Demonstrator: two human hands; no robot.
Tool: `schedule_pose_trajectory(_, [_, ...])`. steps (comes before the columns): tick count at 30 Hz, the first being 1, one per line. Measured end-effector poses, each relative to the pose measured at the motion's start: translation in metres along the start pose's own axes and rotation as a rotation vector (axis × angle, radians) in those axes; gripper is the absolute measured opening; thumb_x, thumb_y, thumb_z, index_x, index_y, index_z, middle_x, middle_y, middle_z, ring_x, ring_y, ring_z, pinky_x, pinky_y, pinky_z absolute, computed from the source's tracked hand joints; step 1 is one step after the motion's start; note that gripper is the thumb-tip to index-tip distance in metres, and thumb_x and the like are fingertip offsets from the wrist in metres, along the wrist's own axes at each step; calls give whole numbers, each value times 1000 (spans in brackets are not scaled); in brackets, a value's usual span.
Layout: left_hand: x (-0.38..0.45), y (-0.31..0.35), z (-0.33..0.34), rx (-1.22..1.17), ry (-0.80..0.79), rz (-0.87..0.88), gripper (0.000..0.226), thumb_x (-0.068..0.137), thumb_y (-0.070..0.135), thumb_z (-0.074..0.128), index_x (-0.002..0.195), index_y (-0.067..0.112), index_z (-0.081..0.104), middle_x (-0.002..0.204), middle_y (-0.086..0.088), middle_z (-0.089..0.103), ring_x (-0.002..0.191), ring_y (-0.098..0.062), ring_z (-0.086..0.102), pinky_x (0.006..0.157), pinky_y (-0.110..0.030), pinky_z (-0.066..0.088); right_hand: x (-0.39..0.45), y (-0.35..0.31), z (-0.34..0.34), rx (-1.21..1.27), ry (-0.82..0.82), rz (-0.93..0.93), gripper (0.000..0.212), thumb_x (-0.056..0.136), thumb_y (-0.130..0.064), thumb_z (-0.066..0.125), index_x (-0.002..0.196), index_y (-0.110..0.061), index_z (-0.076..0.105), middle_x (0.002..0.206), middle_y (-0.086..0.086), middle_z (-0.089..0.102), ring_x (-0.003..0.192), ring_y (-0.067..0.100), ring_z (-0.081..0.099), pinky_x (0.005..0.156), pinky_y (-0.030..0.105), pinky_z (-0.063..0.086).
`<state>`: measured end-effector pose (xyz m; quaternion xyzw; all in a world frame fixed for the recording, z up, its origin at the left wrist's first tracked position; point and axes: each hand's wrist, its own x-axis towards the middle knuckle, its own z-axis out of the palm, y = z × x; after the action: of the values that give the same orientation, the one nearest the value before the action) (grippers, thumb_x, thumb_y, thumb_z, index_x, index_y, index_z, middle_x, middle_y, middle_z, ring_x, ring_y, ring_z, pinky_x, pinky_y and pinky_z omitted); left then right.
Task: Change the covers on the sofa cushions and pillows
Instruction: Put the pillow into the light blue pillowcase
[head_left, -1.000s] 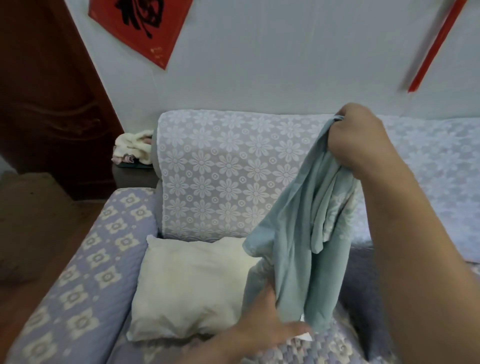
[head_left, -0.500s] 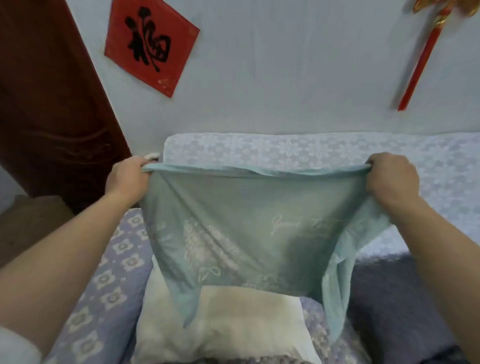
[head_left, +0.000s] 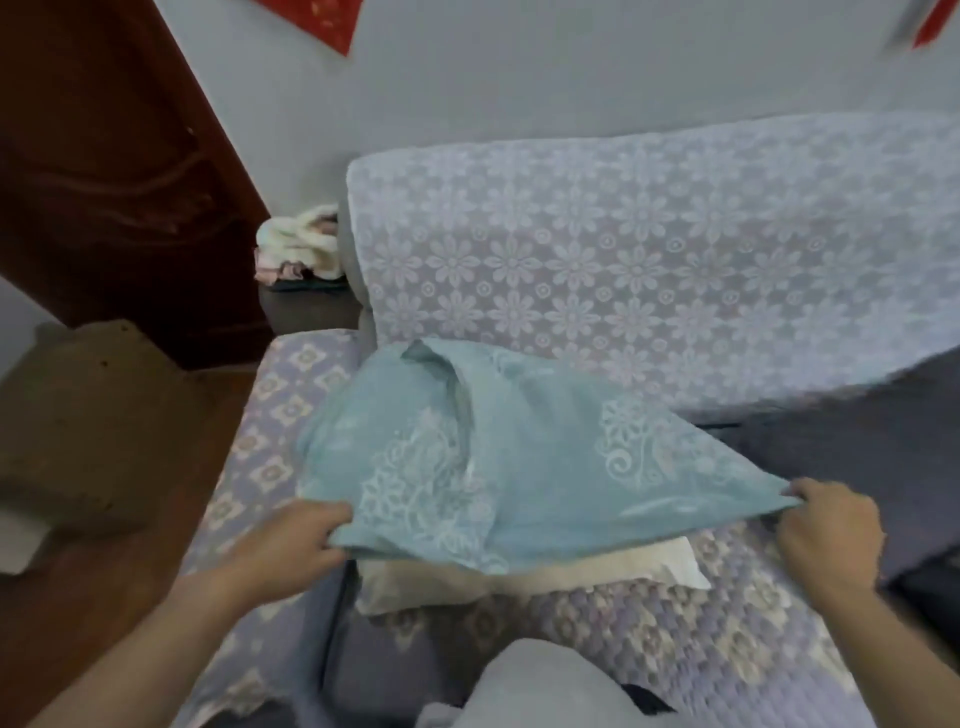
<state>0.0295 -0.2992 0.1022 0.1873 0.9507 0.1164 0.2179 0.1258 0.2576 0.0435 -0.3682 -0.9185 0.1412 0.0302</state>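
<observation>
2 hands, left hand (head_left: 291, 540) and right hand (head_left: 826, 530), fingers pinching pale-blue cover (head_left: 519, 467) corners, spread over cream pillow (head_left: 519, 577).

A home living room: covered sofa (head_left: 649, 270) (floral lace), wooden door (head_left: 104, 171), red wall decoration (head_left: 317, 18).

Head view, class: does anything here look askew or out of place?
The pale blue pillowcase lies rumpled and skewed over the bare cream pillow, not on it; the left hand and right hand hold its near corners. A cream cloth bundle sits heaped beside the sofa back.
</observation>
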Motion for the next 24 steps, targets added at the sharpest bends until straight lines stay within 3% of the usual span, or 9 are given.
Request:
schedule_pose_trajectory(3, [-3, -21, 93, 185, -137, 134, 13, 84, 34, 57, 82, 26, 48, 87, 6, 63, 84, -18, 62, 72, -36, 44, -35, 13, 52, -366, -466, 55, 40, 92, -19, 47, 125, -29, 67, 129, 3, 63, 118, 28, 58, 95, 33, 47])
schedule_pose_trajectory(5, [-6, -21, 133, 345, -251, 223, 5, 88, 29, 52, 93, 27, 54, 99, 1, 64, 96, -27, 63, 77, -39, 38, -66, -5, 71, -476, -706, 54, 40, 99, -18, 43, 136, -16, 58, 138, 7, 58, 126, 25, 56, 99, 30, 46])
schedule_pose_trajectory(7, [-5, -20, 152, 410, -362, 271, 16, 91, 21, 48, 101, 22, 61, 109, -5, 63, 104, -31, 60, 78, -40, 34, -104, -43, 96, -325, -781, 113, 36, 100, -16, 46, 132, -6, 59, 131, 16, 61, 121, 31, 59, 87, 31, 45])
schedule_pose_trajectory(9, [-6, -23, 161, 388, -378, 294, 20, 90, 15, 49, 104, 18, 63, 109, -8, 62, 103, -34, 62, 77, -40, 36, -140, -90, 127, -137, -852, 74, 36, 100, -20, 49, 133, -9, 57, 134, 13, 58, 119, 29, 58, 83, 27, 43])
schedule_pose_trajectory(12, [-13, -27, 151, 330, -418, 325, 23, 91, 14, 48, 110, 18, 61, 112, -7, 60, 103, -33, 61, 73, -38, 37, -193, -171, 179, 135, -998, 95, 60, 95, -39, 59, 146, -12, 43, 143, 12, 51, 120, 27, 57, 96, 31, 47])
schedule_pose_trajectory(15, [-21, -26, 129, 209, -421, 343, 18, 93, 25, 51, 107, 24, 62, 109, -1, 61, 101, -28, 61, 79, -40, 47, -235, -239, 219, 230, -1030, 185, 100, 83, -55, 67, 156, -11, 16, 151, 15, 31, 135, 33, 43, 110, 38, 39])
schedule_pose_trajectory(17, [-29, -29, 117, 101, -405, 346, 18, 95, 31, 48, 103, 26, 63, 105, 2, 63, 98, -25, 61, 79, -38, 49, -248, -261, 236, 80, -1002, 202, 106, 80, -54, 69, 156, -14, 8, 153, 13, 22, 139, 35, 34, 111, 42, 35])
schedule_pose_trajectory(21, [-37, -46, 105, 111, -435, 312, 18, 95, 33, 49, 100, 22, 63, 107, -3, 66, 100, -27, 61, 81, -37, 50, -250, -237, 231, -292, -853, 195, 69, 87, -36, 65, 144, -17, 30, 142, 8, 35, 129, 28, 39, 95, 46, 45])
schedule_pose_trajectory(24, [-35, -62, 106, 161, -561, 156, 23, 97, 36, 51, 100, 17, 63, 112, -11, 66, 104, -34, 63, 81, -36, 49, -228, -191, 219, -36, -662, 371, 37, 94, -22, 51, 127, -7, 51, 132, 14, 54, 119, 31, 56, 100, 42, 49])
